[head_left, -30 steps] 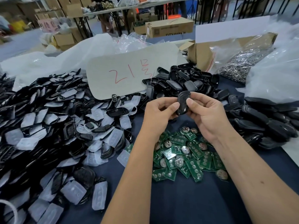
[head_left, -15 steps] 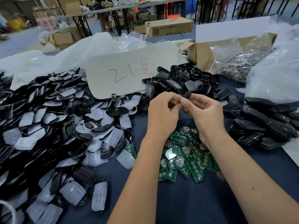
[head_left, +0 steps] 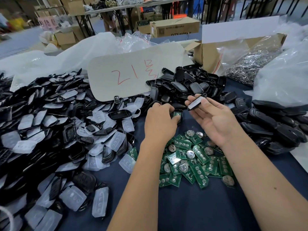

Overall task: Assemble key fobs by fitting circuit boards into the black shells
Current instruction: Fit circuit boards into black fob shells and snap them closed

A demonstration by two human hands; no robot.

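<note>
Hands split apart since half a second ago, when both pinched one piece together. Nearest, green circuit boards (head_left: 191,157) heaped on the blue table (head_left: 183,210) between the forearms. Left hand (head_left: 160,120) palm down, fingers curled on a black shell (head_left: 177,115) with a green board in it, low at the table. Right hand (head_left: 215,120) palm up, thumb and fingers pinching a black cover piece (head_left: 195,102). Shell piles (head_left: 188,85) beyond and at left (head_left: 50,122); grey card (head_left: 133,75) behind.
</note>
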